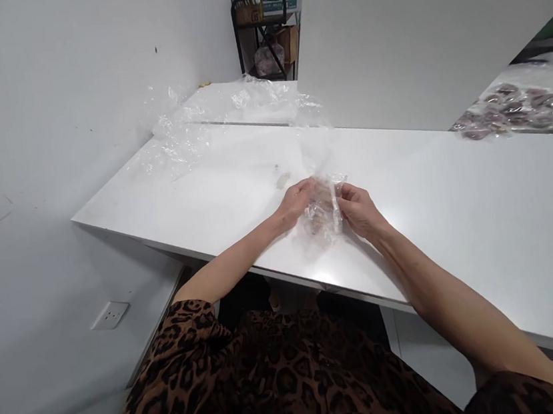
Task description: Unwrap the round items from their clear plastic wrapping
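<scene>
A crumpled clear plastic bag [325, 218] is stretched between my two hands, low over the white table [461, 231]. My left hand [301, 197] holds its left side, with the fingertips partly covered by the see-through film. At the bag's right edge, my right hand [357, 207] is closed with thumb and fingers pinching a gathered, whitish strip of the plastic. Whether anything lies inside the bag, I cannot tell through the folds and glare.
Loose clear plastic film [181, 134] spreads over the table's far left. At the far right lie several wrapped pinkish-brown items [511, 109]. A white panel [387, 39] rises behind the table, a wall [68, 111] stands left, and a black shelf rack [263, 34] holds boxes.
</scene>
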{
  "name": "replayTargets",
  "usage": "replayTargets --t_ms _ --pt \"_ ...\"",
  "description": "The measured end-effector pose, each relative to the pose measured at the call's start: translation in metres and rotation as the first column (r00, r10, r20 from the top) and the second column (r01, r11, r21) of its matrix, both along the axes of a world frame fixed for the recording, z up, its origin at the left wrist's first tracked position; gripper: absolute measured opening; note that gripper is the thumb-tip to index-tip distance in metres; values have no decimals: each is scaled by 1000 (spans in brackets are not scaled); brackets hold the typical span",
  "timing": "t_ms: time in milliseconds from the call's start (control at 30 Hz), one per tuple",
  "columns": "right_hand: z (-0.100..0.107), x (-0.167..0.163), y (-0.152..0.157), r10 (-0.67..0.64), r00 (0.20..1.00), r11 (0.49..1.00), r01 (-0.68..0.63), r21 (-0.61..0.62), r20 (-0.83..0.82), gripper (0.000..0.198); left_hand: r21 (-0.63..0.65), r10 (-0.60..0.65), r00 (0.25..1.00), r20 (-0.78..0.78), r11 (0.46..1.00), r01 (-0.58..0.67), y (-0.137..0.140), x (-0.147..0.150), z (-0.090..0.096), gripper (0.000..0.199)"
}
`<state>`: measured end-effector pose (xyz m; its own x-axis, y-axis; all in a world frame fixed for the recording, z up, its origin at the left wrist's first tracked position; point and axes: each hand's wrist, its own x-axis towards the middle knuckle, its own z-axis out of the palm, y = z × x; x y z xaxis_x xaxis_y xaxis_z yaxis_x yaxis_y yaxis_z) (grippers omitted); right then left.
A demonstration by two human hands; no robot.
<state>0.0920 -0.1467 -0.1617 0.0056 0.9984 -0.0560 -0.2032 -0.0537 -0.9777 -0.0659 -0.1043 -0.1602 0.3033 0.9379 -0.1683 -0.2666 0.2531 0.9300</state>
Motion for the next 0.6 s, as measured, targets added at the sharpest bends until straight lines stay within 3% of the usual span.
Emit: replayTargets --t_ms 133,200,300,367,500,600 --pt "-15 4 8 -212 971 974 199 113 114 40 108 201 963 -179 977 -184 -11 -12 16 64" --pt "-21 6 11 -283 944 952 255 167 172 39 194 139 947 -289 977 -84 -21 -16 26 71" --pt "-20 8 10 -307 923 940 254 230 235 38 249 28 856 -517 961 119 -36 -16 41 79" --pt "-14 7 6 -319 903 933 247 260 287 33 266 31 815 -579 952 152 -41 -15 50 79" --pt "-3 6 -1 -403 840 892 271 363 363 19 183 -23 909 -416 977 108 -45 -14 62 78" --pt "-3 7 0 -457 803 854 275 443 382 11 61 -68 958 -279 994 88 -45 -6 54 80"
